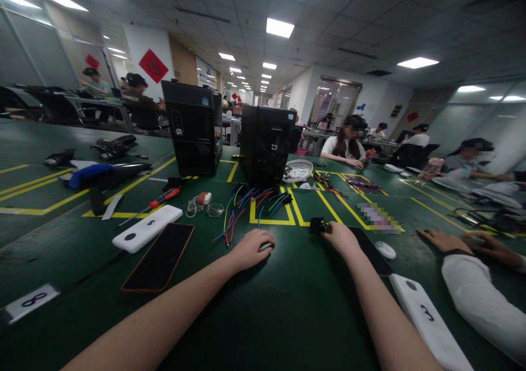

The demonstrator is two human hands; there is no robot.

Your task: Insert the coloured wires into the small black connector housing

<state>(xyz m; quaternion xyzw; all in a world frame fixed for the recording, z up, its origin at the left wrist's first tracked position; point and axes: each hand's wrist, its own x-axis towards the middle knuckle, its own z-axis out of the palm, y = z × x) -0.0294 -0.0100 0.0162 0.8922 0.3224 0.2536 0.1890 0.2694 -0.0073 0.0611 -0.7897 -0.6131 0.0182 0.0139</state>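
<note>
Your right hand point(341, 237) pinches a small black part point(317, 226) in its fingertips at the hand's 11 o'clock, kept low over the green mat point(287, 305), likely for steadiness. Your left hand point(251, 249) lies palm down, fingers curled together; whether they cover anything, I cannot tell. Coloured wires point(255, 201) fan out at its 12 o'clock, seemingly within easy reach. A phone point(160, 257) lies at 9 o'clock, probably parked clear. A co-worker's hands point(446, 240) rest at your 3 o'clock.
</note>
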